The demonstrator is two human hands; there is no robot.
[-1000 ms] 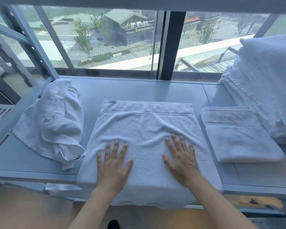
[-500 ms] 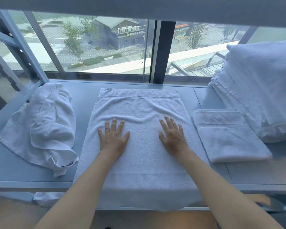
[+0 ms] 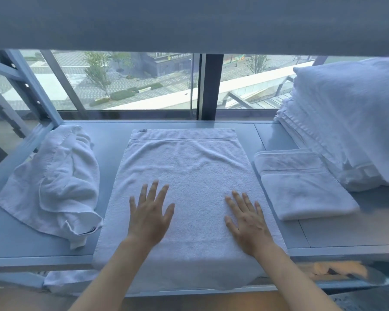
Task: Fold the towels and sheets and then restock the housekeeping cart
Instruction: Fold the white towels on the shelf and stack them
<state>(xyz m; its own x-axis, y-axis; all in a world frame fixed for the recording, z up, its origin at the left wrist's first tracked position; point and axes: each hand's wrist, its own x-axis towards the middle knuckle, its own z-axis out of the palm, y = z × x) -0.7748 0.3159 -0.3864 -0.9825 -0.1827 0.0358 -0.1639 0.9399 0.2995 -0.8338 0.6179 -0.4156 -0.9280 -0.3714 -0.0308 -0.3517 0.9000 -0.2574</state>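
Head view only: flat towel (image 3: 184,182) spread on shelf (image 3: 279,135), long axis running away toward window, near end draped over front edge; left hand (image 3: 149,217) and right hand (image 3: 248,223) pressed flat, fingers straight, gripping nothing, equally near that hanging end

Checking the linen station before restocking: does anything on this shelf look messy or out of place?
Yes. The crumpled towel at the left lies bunched and unfolded, unlike the folded towel at the right. The spread towel under both hands overhangs the shelf front edge.
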